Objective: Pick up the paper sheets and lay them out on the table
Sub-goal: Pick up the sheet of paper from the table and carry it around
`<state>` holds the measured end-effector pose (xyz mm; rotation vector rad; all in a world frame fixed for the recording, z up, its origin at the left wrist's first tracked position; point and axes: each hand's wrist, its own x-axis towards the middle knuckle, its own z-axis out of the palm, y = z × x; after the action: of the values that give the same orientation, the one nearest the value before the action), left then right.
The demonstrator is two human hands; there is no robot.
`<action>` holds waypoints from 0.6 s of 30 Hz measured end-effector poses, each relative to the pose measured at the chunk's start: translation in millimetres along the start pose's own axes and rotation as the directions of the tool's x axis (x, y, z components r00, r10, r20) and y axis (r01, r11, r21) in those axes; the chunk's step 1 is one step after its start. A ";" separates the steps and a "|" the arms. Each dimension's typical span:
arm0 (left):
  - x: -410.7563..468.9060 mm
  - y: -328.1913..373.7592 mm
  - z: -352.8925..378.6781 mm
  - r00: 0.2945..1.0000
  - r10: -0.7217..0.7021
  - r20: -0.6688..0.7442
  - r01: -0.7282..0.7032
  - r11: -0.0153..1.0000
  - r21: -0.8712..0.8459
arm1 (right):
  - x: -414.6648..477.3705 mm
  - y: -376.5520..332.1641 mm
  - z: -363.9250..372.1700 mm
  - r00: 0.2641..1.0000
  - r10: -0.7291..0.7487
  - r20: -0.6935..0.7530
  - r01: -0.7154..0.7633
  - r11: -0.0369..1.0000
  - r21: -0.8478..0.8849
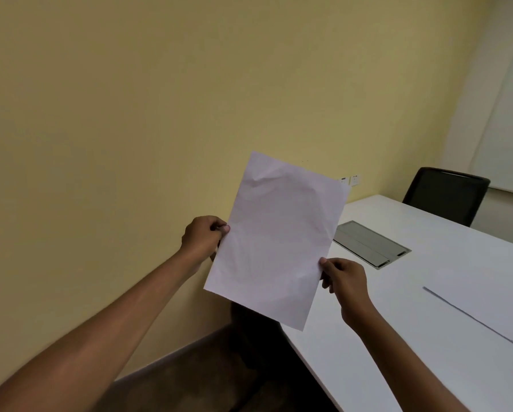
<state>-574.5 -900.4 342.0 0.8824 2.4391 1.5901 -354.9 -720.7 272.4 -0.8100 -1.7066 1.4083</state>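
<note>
Left hand (203, 237) is raised in front of the yellow wall (130, 114), fingers curled and pinched on the left edge of the paper sheets (276, 239), about midway up that edge. The sheets are held in the air, clear of the tabletop (427, 322), tilted with the top leaning right; a crease or dent shows near the upper left corner. A second edge peeks out at the upper right corner, so more than one sheet is probably held — the exact count cannot be told. Right hand (346, 282) grips the lower right edge of the sheets, thumb on the near face and fingers behind. The two hands are apart, one on each side of the paper. Right of the sheets, the white tabletop carries a grey recessed cable hatch (371, 243), lid closed, and farther right a flat white sheet (484, 295) lying on the surface, its near edge showing as a dark line. A black chair (445, 196) stands at the far end of the tabletop — beside a whiteboard (505, 120) on the right wall.
</note>
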 end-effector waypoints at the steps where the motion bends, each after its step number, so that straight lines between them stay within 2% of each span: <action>1: 2.4 0.0 1.5 1.000 0.002 0.018 -0.003 1.000 0.005 | -0.4 -0.6 -1.2 1.000 0.008 0.000 -0.008 1.000 -0.003; 7: 118.4 -24.7 16.4 0.977 0.068 0.201 -0.073 0.997 0.020 | 52.9 11.7 50.6 0.990 0.021 -0.141 -0.030 0.998 -0.064; 9: 173.8 -36.3 26.8 0.956 0.106 0.273 -0.117 0.993 0.027 | 79.4 20.9 77.2 0.972 0.018 -0.233 -0.038 0.996 -0.080; 16: 279.3 -53.4 77.9 0.868 0.162 0.470 -0.218 0.974 0.065 | 135.0 42.6 111.9 0.898 0.149 -0.413 -0.188 0.981 -0.055; 18: 322.0 -63.1 111.9 0.843 0.167 0.512 -0.251 0.963 0.101 | 168.0 58.8 118.3 0.863 0.201 -0.464 -0.252 0.966 -0.051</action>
<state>-824.1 -662.2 308.8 1.4277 2.1673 1.0324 -541.7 -625.8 230.2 -1.3267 -1.3601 1.1561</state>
